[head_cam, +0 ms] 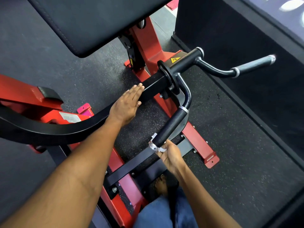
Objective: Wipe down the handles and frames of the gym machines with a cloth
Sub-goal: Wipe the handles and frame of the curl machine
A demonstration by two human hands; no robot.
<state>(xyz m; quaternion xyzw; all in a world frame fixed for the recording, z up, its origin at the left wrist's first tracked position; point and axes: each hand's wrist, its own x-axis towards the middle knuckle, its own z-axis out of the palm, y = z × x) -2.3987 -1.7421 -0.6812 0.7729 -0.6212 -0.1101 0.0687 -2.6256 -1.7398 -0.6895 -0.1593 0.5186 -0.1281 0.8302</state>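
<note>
Head view. I see my left hand (127, 105) laid flat, palm down, fingers straight and together, on the black lever arm (153, 87) of the machine. The hand is released; it grips nothing. The left forearm runs from the lower left corner up across the curved black bar (49, 130).

My right hand (169, 156) sits lower, at the near end of the black foam handle (171, 125). Its fingers are clenched on a small white cloth (158, 148), bunched against the metal end collar of the handle. The wrist is bent upward, and the right forearm enters from the bottom edge.

The handle curves up to a black hub (169, 79) on the red frame (148, 46). A second handle (253, 64), bare metal, extends to the right, well apart from both hands. A black pad (74, 22) overhangs the top. The floor (230, 129) is speckled dark rubber.
</note>
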